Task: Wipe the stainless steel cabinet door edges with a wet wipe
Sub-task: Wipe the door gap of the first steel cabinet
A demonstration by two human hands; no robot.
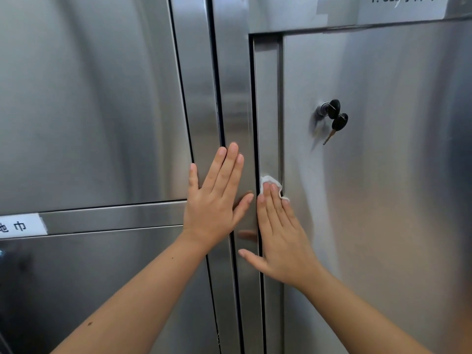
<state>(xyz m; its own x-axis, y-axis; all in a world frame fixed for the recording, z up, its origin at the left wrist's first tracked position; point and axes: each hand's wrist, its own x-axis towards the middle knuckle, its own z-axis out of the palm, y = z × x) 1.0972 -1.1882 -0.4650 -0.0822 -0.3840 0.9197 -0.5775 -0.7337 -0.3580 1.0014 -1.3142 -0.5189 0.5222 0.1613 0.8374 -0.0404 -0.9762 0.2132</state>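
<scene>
A stainless steel cabinet fills the view. The right door (383, 175) has a recessed vertical strip along its left edge (268, 111). My right hand (281, 236) lies flat on that strip, fingers pointing up, pressing a small white wet wipe (268, 179) against the metal; the wipe shows above my fingertips. My left hand (217, 198) rests flat and open on the frame post between the doors (235, 98), fingers spread, holding nothing.
A lock with two black-headed keys (333, 116) sticks out of the right door. The left doors (89, 111) are shut, with a white paper label (21, 226) on the rail between them. Another taped label (403, 6) sits above the right door.
</scene>
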